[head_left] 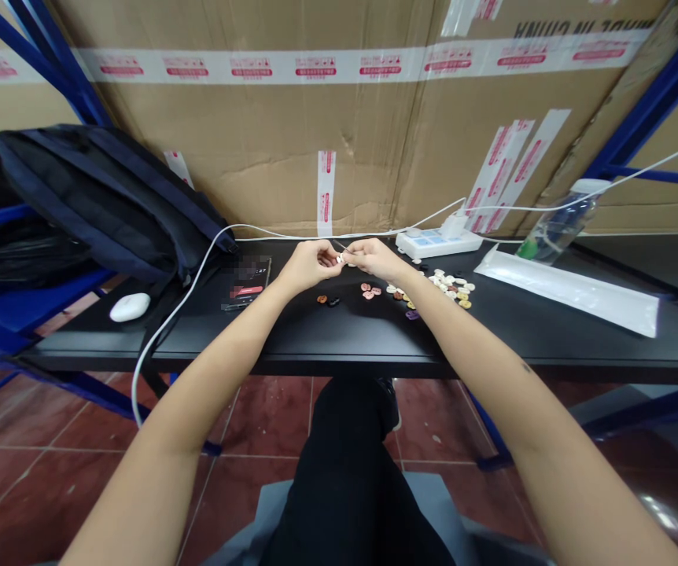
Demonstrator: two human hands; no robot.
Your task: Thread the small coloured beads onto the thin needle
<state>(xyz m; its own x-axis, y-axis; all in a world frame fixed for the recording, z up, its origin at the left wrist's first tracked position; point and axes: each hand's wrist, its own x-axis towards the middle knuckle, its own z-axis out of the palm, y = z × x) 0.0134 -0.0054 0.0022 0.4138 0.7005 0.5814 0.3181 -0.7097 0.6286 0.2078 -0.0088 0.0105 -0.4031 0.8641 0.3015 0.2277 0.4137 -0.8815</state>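
L hand (311, 266) pinches a small white bead (340, 259) in its fingertips, over the black table (339, 338); R hand (374, 258), fingers drawn close beside it, appears to nip a thin dark strand (340, 245). Step in hand: prob. fine fingertip work w/ bead and strand; next move likely calls for a steady L pinch and small, exact R motion. Nearby: pink beads (368, 295), an orange bead (322, 299) and a black bead (333, 302); white beads (439, 278) lead a mixed pile by the R forearm (462, 314). Farther out: power strip (442, 245), bottle (563, 224), white packet (569, 291); far L, phone (249, 277), backpack (115, 189).
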